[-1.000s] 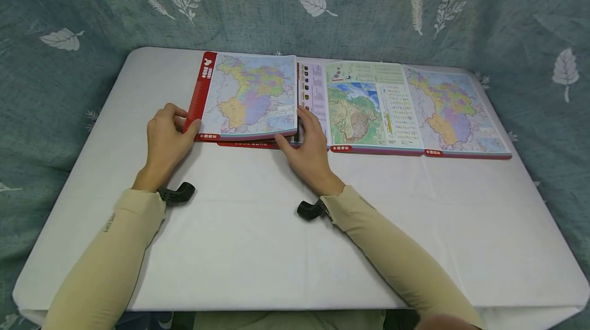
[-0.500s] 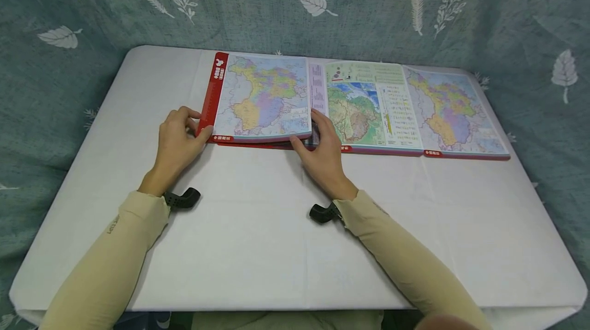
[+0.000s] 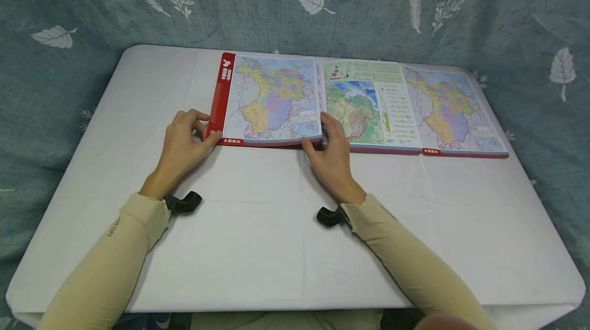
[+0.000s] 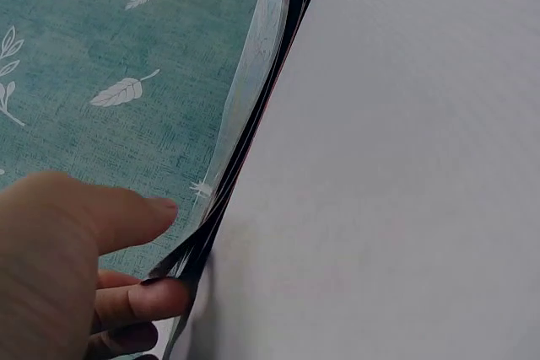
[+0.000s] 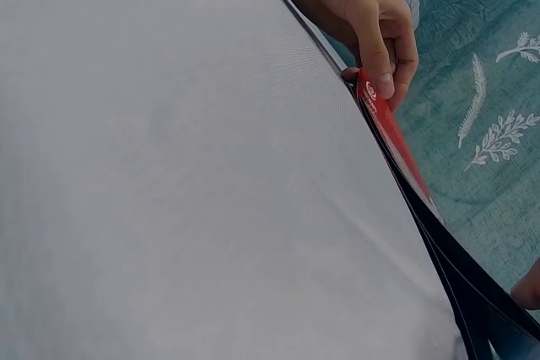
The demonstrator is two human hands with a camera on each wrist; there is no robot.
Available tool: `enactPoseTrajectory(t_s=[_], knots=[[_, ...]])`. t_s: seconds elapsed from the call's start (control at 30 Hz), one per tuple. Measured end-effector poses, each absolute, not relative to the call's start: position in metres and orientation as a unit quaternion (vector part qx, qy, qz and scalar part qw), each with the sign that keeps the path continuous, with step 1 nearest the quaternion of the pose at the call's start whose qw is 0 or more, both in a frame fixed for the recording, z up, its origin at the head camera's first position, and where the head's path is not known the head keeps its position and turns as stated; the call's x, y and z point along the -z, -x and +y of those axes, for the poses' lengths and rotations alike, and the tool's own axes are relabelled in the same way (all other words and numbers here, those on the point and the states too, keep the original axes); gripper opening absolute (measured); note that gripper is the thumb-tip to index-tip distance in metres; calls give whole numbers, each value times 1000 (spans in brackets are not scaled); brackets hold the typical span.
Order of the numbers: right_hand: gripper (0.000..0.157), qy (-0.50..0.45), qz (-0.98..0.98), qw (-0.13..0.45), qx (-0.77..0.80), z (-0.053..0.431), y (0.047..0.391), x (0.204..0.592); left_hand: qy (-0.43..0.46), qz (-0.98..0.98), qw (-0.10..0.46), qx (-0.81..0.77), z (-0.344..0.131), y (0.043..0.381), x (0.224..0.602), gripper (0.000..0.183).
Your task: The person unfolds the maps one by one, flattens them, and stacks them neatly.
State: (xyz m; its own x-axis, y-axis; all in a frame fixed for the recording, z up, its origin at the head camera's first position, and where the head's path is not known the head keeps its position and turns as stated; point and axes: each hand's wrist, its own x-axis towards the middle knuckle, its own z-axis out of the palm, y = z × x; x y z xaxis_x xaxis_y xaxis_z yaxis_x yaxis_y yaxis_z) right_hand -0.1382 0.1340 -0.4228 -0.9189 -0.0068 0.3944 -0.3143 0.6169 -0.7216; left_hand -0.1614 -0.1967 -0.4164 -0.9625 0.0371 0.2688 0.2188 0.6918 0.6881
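Note:
A folding map with several panels lies along the far side of the white table. Its left panel (image 3: 276,99), a coloured map with a red strip (image 3: 222,94), lies over another layer, whose edge barely shows beneath. My left hand (image 3: 184,140) pinches the lower left corner at the red strip, which the right wrist view also shows in the left hand (image 5: 375,27). At the panel's lower right corner, my right hand (image 3: 333,158) holds the edge between thumb and fingers. In the left wrist view, the map's dark layers (image 4: 228,183) stand slightly apart near my left fingers.
Right of my right hand lie a green relief map panel (image 3: 355,109) and another coloured map panel (image 3: 456,109). A white cloth covers the table (image 3: 258,248). Behind it hangs a green curtain (image 3: 258,2) with white leaves. Each wrist bears a black camera mount (image 3: 184,202).
Both hands have slid the left panel to the right and slightly toward me. It now covers most of the purple strip and more of the layer beneath.

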Motion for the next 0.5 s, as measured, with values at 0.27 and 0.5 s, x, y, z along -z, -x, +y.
enactPoseTrajectory(t_s=[0.27,0.5], knots=[[64,-89,-885,182,-419,140,137,422,87,-916,97,379,-195,160,416,47],[64,-84,-893,178,-405,144,137,422,101,-914,98,381,-194,160,418,44]])
